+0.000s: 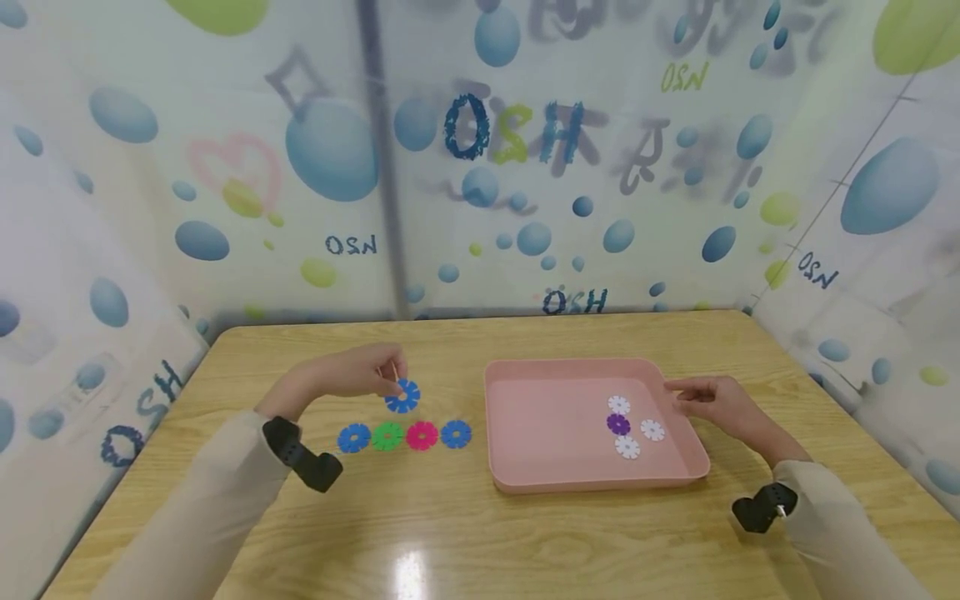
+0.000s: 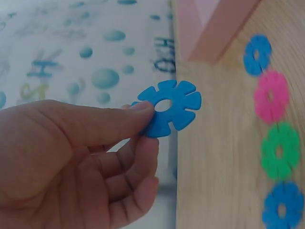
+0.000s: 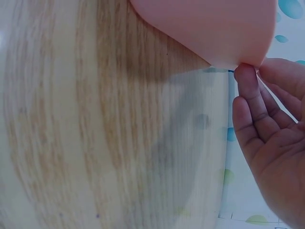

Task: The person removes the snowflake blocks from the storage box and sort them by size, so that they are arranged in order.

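Between thumb and fingers, my left hand (image 1: 367, 371) pinches a blue notched plastic disc (image 2: 183, 102) with a hole in its centre, held above the table. Just below it lies a row of similar discs: a blue disc (image 1: 354, 437), a green disc (image 1: 387, 436), a pink disc (image 1: 422, 435) and another blue disc (image 1: 456, 433). My right hand (image 1: 723, 408) grips the right rim of a pink tray (image 1: 547, 425) with thumb and fingertips. Inside the tray's right half are a purple disc (image 1: 618, 424) and three white discs (image 1: 652, 430).
The wooden table (image 1: 600, 542) carries the tray right of its middle. Behind it and along both sides hangs a patterned curtain (image 1: 465, 233) with blue and green drops. Both forearms wear black wrist cameras.
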{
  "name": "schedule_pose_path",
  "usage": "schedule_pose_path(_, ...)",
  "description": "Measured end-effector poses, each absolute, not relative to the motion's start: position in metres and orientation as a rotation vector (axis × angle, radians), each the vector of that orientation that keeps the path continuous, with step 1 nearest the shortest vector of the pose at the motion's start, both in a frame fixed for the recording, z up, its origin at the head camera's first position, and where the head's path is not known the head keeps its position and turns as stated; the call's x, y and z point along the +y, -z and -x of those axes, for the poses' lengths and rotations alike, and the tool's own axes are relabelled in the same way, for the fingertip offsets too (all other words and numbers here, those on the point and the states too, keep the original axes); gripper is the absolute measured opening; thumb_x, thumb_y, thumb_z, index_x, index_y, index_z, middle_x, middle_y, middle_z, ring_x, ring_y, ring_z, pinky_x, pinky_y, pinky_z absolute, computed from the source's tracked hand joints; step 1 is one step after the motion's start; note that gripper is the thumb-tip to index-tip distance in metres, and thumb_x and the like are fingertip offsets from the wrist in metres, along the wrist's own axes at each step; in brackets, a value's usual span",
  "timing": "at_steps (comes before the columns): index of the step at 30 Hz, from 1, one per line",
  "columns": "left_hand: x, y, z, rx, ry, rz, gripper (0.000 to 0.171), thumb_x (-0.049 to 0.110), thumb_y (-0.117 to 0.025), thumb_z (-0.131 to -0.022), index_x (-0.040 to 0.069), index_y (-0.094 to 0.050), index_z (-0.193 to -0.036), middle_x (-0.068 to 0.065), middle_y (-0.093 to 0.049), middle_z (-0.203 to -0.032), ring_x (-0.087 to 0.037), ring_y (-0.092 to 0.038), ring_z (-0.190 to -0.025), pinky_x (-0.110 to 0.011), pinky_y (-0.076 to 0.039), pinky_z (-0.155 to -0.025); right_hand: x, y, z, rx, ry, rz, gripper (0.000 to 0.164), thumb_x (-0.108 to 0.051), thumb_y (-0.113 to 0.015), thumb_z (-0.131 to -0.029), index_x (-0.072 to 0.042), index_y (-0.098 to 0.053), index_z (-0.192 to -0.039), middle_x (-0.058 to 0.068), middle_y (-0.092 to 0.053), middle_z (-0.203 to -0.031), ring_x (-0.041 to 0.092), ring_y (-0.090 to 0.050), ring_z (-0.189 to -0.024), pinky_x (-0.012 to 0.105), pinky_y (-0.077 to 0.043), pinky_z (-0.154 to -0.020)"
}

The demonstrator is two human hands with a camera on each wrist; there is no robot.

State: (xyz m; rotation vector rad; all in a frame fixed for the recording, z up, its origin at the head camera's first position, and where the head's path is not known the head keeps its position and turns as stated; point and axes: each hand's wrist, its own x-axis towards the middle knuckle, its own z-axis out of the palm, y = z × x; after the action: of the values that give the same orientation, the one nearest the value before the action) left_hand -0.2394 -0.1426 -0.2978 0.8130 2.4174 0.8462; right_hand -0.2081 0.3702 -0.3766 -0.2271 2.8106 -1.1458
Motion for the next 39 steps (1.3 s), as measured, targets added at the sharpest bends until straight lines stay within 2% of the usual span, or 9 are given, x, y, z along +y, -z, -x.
schedule_pose_path(9,-0.207,0.310,0.233,2.429,-0.849,-0.620,0.019,0.013,-0.059,-0.088,0.000,-0.049,-0.097,-0.006,-0.055,-0.085,-0.022,-0.053,-0.076,-0.040,-0.044,-0.068,0.371,0.377,0.207,2.813,1.138,0.225,0.043,-0.017,-0.063,-0.087,0.005,-0.054,-0.123,0.012,-0.063,-0.095,0.020,-0.056,-0.081,0.025,-0.049,-0.069)
schedule_pose_path(17,-0.240,0.334,0.231,2.370,-0.880,-0.491,0.014,0.010,-0.062,-0.086,0.000,-0.053,-0.092,-0.003,-0.054,-0.074,-0.018,-0.048,-0.066,-0.031,-0.039,-0.059,0.369,0.378,0.207,2.814,1.144,0.238,0.042,-0.016,-0.062,-0.088,0.005,-0.054,-0.122,0.012,-0.062,-0.094,0.019,-0.056,-0.080,0.024,-0.049,-0.068)
schedule_pose_path(23,-0.252,0.350,0.231,2.329,-0.947,-0.445,0.015,0.008,-0.063,-0.085,-0.002,-0.054,-0.092,-0.001,-0.052,-0.072,-0.013,-0.044,-0.060,-0.026,-0.036,-0.054,0.369,0.378,0.208,2.810,1.151,0.240,0.042,-0.016,-0.062,-0.088,0.005,-0.054,-0.123,0.012,-0.062,-0.094,0.019,-0.056,-0.079,0.026,-0.049,-0.069)
schedule_pose_path(31,-0.258,0.372,0.234,2.481,-0.993,-0.508,0.016,0.005,-0.066,-0.082,-0.005,-0.059,-0.091,-0.004,-0.057,-0.081,-0.018,-0.051,-0.073,-0.029,-0.044,-0.062,0.370,0.377,0.208,2.799,1.158,0.239,0.044,-0.018,-0.062,-0.088,0.005,-0.053,-0.124,0.011,-0.062,-0.093,0.019,-0.056,-0.079,0.026,-0.049,-0.069)
schedule_pose_path(39,-0.254,0.381,0.232,2.542,-1.004,-0.540,0.013,0.005,-0.067,-0.081,-0.003,-0.062,-0.089,-0.003,-0.059,-0.078,-0.018,-0.052,-0.072,-0.026,-0.044,-0.061,0.370,0.376,0.207,2.804,1.165,0.229,0.043,-0.019,-0.063,-0.088,0.005,-0.054,-0.123,0.011,-0.062,-0.093,0.018,-0.056,-0.079,0.025,-0.049,-0.069)
